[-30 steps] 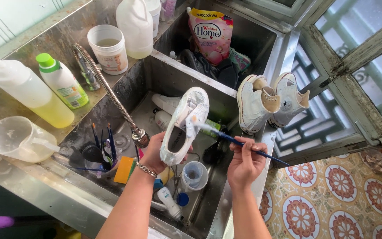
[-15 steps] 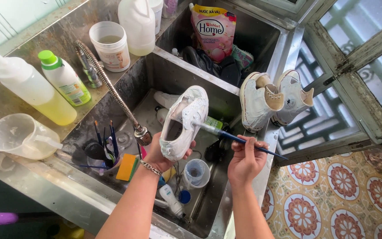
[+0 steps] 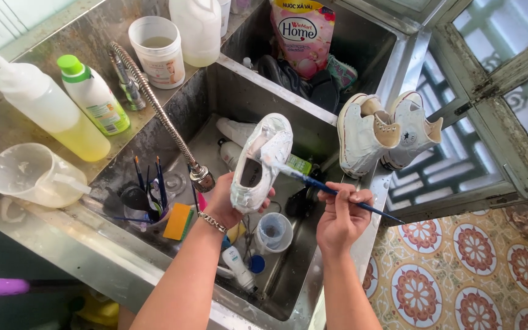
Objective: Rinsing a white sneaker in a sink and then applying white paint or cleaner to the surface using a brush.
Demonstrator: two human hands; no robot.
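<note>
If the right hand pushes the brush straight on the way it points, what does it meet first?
The right hand aims the blue-handled brush up-left, so its tip would first press into the white shoe held by the left hand; it seems to touch already.

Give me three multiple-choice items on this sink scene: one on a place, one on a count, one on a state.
1. Where do the spare white high-top sneakers stand?
A. On the steel sink's right rim
B. On the patterned floor tiles
C. Inside the clear plastic jug

2. How many white high-top sneakers stand there?
A. One
B. Two
C. Four

3. What is the state of the white shoe in the left hand?
A. Dry and boxed
B. Wet with white coating under the blue-handled brush
C. Lying flat in the basin

Answers: 1 A, they perch on the rim by the window; 2 B, a pair stands side by side; 3 B, the right hand presses the brush tip on its wet surface.
</note>
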